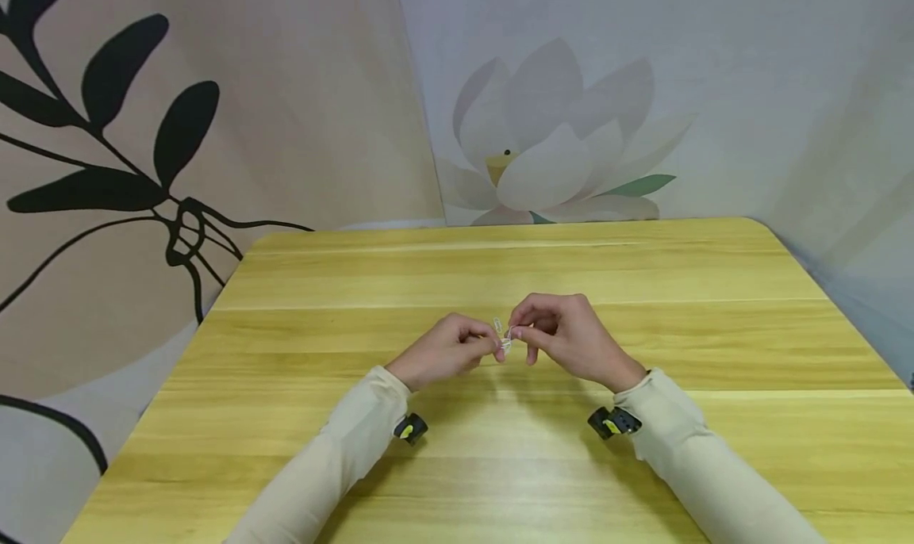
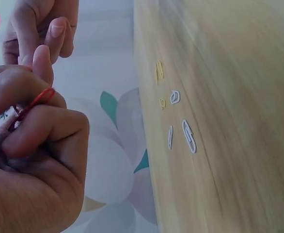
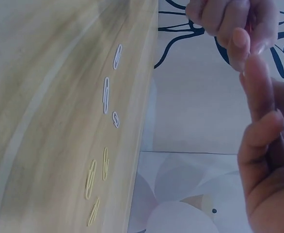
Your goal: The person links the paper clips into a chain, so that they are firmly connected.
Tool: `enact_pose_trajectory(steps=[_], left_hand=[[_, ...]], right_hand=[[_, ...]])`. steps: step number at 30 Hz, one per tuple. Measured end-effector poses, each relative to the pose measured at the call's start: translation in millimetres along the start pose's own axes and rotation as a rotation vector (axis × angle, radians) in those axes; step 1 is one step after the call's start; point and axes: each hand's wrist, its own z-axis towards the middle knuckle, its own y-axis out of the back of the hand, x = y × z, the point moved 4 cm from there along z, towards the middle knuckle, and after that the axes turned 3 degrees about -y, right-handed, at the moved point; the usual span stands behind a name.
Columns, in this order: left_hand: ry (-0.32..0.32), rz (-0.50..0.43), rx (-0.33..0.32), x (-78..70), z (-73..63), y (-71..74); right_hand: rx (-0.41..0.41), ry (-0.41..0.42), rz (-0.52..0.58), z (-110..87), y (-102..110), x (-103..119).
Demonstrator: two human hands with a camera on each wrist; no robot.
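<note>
My left hand [image 1: 453, 346] is curled around a red paper clip [image 2: 44, 95], whose loop sticks out between the fingers in the left wrist view. My right hand [image 1: 570, 336] faces it, the thumb and forefinger pinching at their tips against the left fingertips. A thin wire edge of a paper clip shows at that pinch in the head view; the fingers hide most of it, and I cannot tell its colour. Both hands are raised above the table. Beyond them lie white paper clips [image 2: 189, 136] and yellow paper clips [image 3: 90, 179].
The wooden table [image 1: 286, 425] spans the view, its far edge against a wall hanging [image 1: 321, 116] with printed leaves and a lotus flower. On the tabletop the loose clips lie spread in a loose row, white toward one end and yellow toward the other in the right wrist view.
</note>
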Motion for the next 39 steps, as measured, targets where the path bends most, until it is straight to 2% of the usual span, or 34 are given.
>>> enact_pose_trajectory(steps=[6,16,23,31,39], left_hand=[[-0.019,-0.053,0.023,-0.4,0.8,0.7],[-0.019,-0.088,-0.014,-2.0,2.1,0.0],[-0.025,-0.12,-0.011,-1.2,1.9,-0.2],[-0.022,-0.239,-0.003,-0.4,0.5,-1.5],[-0.039,-0.248,0.002,-4.4,-1.8,-0.1]], right_hand=[[-0.001,0.014,-0.019,-0.8,1.1,1.7],[-0.015,0.054,-0.051,-2.4,-0.1,3.1],[-0.031,0.1,-0.077,-3.4,-1.7,3.8],[-0.034,0.154,-0.119,-5.3,-4.8,3.1],[-0.037,0.166,-0.143,-4.7,-4.0,6.2]])
